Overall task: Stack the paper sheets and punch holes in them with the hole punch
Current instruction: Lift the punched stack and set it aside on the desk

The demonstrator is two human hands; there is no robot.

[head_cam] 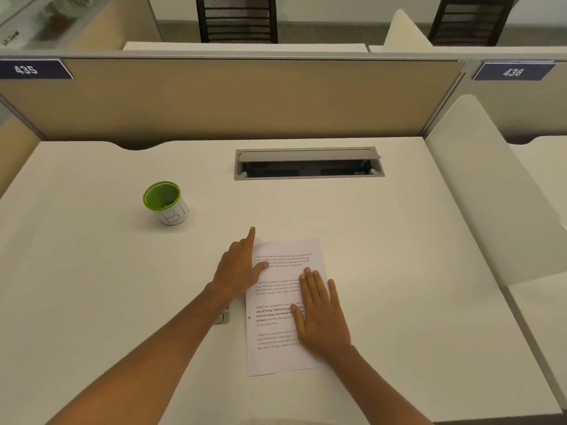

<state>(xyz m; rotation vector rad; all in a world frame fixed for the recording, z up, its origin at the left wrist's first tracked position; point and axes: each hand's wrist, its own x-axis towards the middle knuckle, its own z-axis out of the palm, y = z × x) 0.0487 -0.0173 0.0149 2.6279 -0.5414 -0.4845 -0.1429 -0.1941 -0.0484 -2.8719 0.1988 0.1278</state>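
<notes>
Head cam: paper sheets (282, 305) lie near the desk's (399, 240) front edge. Right hand (322, 317) presses flat on them, fingers spread; left hand (242, 265), open, nudges their left edge, probably squaring the stack. Metal bit (223, 316) under the left wrist, maybe the punch.

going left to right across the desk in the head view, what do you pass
green-rimmed cup → left hand → paper sheets → right hand → white side divider

Two bare forearms, sleeveless to the frame edge, hands (242, 265) unadorned.
</notes>
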